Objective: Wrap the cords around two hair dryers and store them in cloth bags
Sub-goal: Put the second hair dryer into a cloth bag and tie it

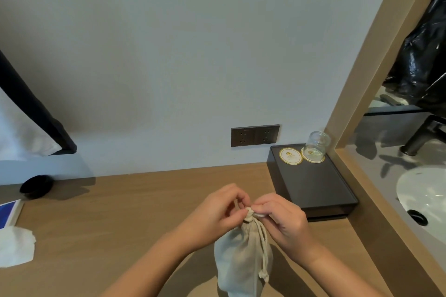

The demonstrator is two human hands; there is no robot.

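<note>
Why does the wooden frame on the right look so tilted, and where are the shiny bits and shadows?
Head view: the wide-angle lens makes the wooden frame lean near the edge. Head view: glare streaks the black plastic bag and the sink. Head view: soft shadows lie on the table beside the cloth bag. The whole picture is slightly soft.

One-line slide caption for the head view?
Left hand and right hand pinch the cinched neck of a cloth bag at the wooden counter.
</note>
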